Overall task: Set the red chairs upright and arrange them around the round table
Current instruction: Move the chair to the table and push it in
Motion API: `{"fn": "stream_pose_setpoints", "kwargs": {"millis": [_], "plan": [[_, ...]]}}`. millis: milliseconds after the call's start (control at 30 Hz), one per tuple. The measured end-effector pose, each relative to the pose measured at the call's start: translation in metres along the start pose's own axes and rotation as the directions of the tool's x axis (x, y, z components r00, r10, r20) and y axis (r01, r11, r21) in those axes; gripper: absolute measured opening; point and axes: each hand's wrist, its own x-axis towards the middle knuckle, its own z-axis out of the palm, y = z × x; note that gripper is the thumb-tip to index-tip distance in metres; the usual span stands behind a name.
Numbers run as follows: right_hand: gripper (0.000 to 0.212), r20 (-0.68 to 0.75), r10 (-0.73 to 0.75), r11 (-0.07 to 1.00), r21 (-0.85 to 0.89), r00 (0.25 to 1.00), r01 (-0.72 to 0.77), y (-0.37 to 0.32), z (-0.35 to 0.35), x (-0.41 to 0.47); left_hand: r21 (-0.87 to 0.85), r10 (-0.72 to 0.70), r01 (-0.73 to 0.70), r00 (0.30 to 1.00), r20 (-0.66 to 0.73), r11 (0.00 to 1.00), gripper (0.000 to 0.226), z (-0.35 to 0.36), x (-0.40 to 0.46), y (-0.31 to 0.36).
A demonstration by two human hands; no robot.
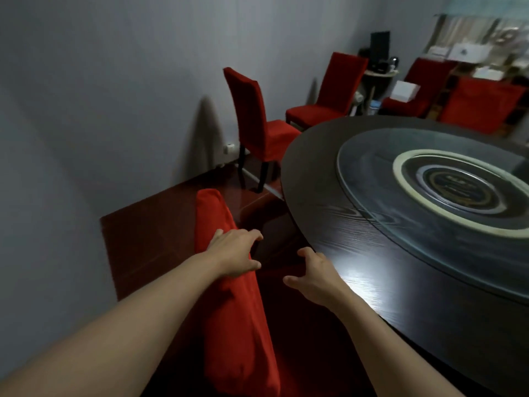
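A red-covered chair back (234, 305) stands right below me, its seat tucked toward the dark round table (357, 253). My left hand (236, 252) rests over the top edge of that chair back, fingers curled but loose. My right hand (310, 275) hovers just beside the table's rim with fingers spread, holding nothing. An upright red chair (257, 118) stands at the table's far left side. Two more upright red chairs (329, 96) (481, 104) stand further back, and another red chair (412, 93) sits behind.
A glass turntable (372, 196) lies on the table top. A grey wall (100, 110) runs close on the left, leaving a narrow strip of dark red floor (154, 233). Shelves with boxes (463, 53) fill the far right corner.
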Motion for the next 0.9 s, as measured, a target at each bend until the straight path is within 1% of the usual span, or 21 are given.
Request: {"fn": "stream_pose_setpoints", "kwargs": {"millis": [167,367,467,567,700,800,900], "plan": [[0.072,-0.039,0.056,0.998,0.023,0.998,-0.056,0.005,-0.007,0.033,0.013,0.091,-0.091,0.996,0.01,0.996,0.064,-0.001,0.044,0.004],[0.071,-0.071,0.127,0.987,0.104,0.989,-0.12,0.008,-0.007,0.062,0.052,0.186,-0.188,0.982,0.044,0.981,0.063,-0.007,0.086,0.005],[0.07,-0.082,0.184,0.976,0.133,0.98,-0.172,0.009,-0.01,0.072,0.055,0.237,-0.241,0.968,0.079,0.969,0.063,-0.008,0.106,0.004],[0.07,-0.123,0.264,0.958,0.152,0.957,-0.244,0.01,-0.011,0.086,0.059,0.318,-0.326,0.941,0.114,0.944,0.063,-0.006,0.133,0.001],[0.073,-0.162,0.399,0.912,0.171,0.903,-0.372,0.005,-0.008,0.102,0.07,0.457,-0.471,0.876,0.151,0.879,0.062,-0.006,0.169,-0.015],[0.073,-0.224,0.502,0.863,0.197,0.835,-0.466,-0.011,-0.003,0.109,0.077,0.567,-0.583,0.807,0.162,0.808,0.062,-0.01,0.196,-0.036],[0.074,-0.259,0.585,0.81,0.23,0.769,-0.539,-0.034,0.002,0.109,0.066,0.62,-0.647,0.752,0.225,0.76,0.062,-0.013,0.213,-0.053]]}}
